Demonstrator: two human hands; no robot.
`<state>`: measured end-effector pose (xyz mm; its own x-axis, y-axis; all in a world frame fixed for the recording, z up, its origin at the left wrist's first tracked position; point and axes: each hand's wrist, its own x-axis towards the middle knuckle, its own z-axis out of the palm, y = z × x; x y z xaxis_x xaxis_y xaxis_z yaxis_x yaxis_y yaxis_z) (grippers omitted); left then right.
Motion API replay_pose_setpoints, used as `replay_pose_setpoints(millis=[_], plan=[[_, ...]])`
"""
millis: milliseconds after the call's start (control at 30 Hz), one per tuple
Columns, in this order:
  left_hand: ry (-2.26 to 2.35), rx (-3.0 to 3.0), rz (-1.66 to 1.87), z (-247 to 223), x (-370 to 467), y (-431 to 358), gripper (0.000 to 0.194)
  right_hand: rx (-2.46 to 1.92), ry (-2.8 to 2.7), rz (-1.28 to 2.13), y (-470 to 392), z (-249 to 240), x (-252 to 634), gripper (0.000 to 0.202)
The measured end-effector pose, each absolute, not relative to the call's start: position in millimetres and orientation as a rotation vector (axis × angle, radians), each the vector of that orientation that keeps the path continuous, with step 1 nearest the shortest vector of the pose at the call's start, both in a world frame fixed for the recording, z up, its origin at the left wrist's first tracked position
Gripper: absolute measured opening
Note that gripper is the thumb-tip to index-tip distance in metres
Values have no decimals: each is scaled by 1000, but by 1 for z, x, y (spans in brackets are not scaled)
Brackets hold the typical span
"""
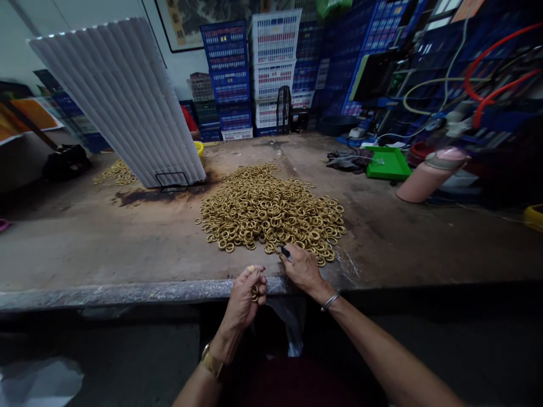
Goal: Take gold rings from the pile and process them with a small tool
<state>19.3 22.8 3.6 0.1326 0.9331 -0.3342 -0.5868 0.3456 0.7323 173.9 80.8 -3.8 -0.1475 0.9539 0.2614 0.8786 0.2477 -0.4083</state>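
A heap of brass-coloured rings (pixel 271 209) lies on the worktable. My left hand (pixel 247 294) is in front of the heap, over the table's front edge, its fingers curled round a few rings (pixel 255 292). A pale wrap covers one of its fingertips. At the heap's near edge, my right hand (pixel 303 270) has its fingers drawn together, touching or very close to the nearest rings. Something small and black (pixel 285 252) shows at its fingertips; whether it is a finger cover or a held tool, I cannot tell.
A leaning corrugated white panel (pixel 123 102) stands in a wire holder (pixel 172 182) at left, with more rings (pixel 116 174) behind it. To the right are a green tray (pixel 388 163), a dark cloth (pixel 348 160) and a pink cylinder (pixel 430 178). Stacked crates (pixel 229 79) rise behind.
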Motion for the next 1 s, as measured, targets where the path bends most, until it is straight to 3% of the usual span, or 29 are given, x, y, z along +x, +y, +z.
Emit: replay_pose_setpoints(millis=[233,400,800,1000], plan=[[1002,636,1168,1,31,24,45,-1426,-1538,855,71,-5,157,21],[1068,733,1168,-4,35,25,33,-1345,-1346,1107,64,-5,148,20],[1293,1262,1237,3,27,22,23,-1289,-1852,901,60,9,156,17],[1286,1330,1244,4,25,22,19,-1361,-1844,1002,62,8,151,22]])
